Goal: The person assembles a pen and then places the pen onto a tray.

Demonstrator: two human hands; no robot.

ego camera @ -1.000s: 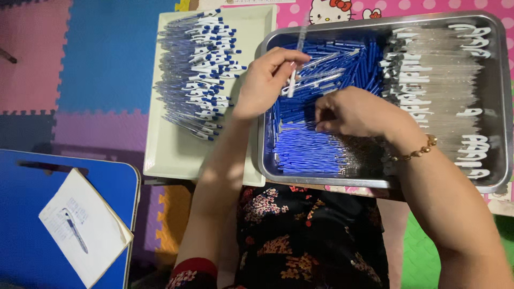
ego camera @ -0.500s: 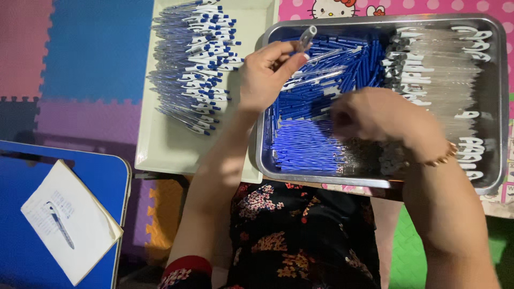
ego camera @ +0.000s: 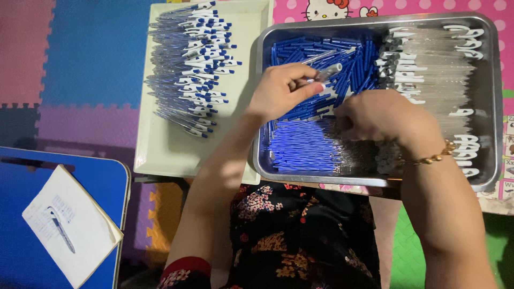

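Note:
My left hand [ego camera: 281,90] pinches a clear pen barrel [ego camera: 325,73] over a metal tray [ego camera: 490,160]. Blue pen parts [ego camera: 305,147] fill the tray's left half; clear barrels with white clips [ego camera: 428,69] fill its right half. My right hand [ego camera: 383,120], with a gold bracelet on the wrist, reaches down among the blue parts in the tray's middle. Whether it grips one is hidden by its back. To the left, a cream tray [ego camera: 160,150] carries a pile of assembled blue-and-white pens [ego camera: 193,64].
Both trays lie on coloured foam floor mats [ego camera: 80,59]. At the lower left stands a blue board [ego camera: 21,225] with a white notepad [ego camera: 69,225] and a pen [ego camera: 61,230] on it. My lap in a flowered dress [ego camera: 300,235] is below the trays.
My left hand has lowered a little with the clear barrel, which now points right. My right hand has moved left toward the tray's middle, over the blue parts.

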